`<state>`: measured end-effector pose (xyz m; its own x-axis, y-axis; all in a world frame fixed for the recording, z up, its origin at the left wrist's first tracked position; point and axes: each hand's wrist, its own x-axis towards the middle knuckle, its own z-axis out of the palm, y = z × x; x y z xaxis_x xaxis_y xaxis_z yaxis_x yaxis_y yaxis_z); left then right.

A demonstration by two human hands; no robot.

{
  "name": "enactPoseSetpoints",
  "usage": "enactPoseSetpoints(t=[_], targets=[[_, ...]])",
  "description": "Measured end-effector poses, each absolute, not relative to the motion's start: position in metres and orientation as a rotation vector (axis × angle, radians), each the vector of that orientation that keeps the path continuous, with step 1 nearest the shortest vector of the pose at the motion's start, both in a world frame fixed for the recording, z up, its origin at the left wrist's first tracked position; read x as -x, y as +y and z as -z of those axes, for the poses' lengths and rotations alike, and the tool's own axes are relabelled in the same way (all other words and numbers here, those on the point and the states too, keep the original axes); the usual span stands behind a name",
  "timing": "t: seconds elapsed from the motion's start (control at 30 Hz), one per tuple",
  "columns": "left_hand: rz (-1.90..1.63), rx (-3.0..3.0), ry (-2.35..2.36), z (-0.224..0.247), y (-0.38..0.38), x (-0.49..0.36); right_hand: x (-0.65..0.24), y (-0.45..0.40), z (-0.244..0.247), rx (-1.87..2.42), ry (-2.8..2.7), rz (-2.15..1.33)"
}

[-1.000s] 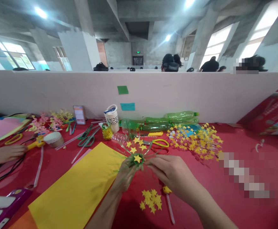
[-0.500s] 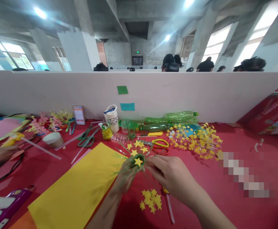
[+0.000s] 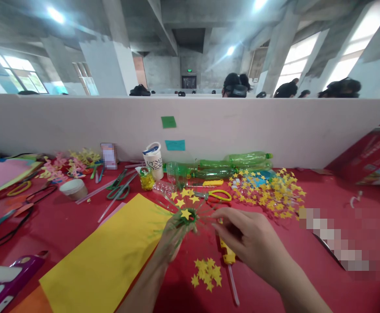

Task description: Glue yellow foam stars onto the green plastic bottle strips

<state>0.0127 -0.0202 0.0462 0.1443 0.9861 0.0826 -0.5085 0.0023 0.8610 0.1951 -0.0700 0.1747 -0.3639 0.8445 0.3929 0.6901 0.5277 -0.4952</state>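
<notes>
My left hand (image 3: 173, 230) is closed round a green plastic bottle piece (image 3: 191, 216), its edge cut into thin strips that fan outward. Yellow paper stars (image 3: 186, 214) sit on several of these strips. To the right, my right hand (image 3: 245, 237) has bent fingers, with a gap between the fingertips close to the strip ends; no object shows between them. Beneath it lies a yellow glue gun (image 3: 228, 254) with a clear glue stick poking out. A small pile of loose yellow stars (image 3: 206, 274) rests on the red table in front.
Yellow paper (image 3: 108, 256) lies left of my hands. Behind stand a white cup (image 3: 153, 161), green bottles (image 3: 216, 173) and a star-covered cluster (image 3: 274, 193). Scissors (image 3: 217, 195), a paper tub (image 3: 73, 190) and a purple tool (image 3: 14, 278) lie about. A low partition (image 3: 258, 126) closes the back.
My right hand has drawn back to the right from the bottle piece, and its fingers have parted, uncovering the glue gun. Another person's hand with a yellow tool has left the left edge.
</notes>
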Motion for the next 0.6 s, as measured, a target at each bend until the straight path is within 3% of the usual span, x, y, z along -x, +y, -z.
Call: enactPoseSetpoints(t=[0.6], targets=[[-1.296,-0.959,0.690,-0.054,-0.025,-0.020,-0.174,-0.059,-0.142,1.159,-2.315,0.027]])
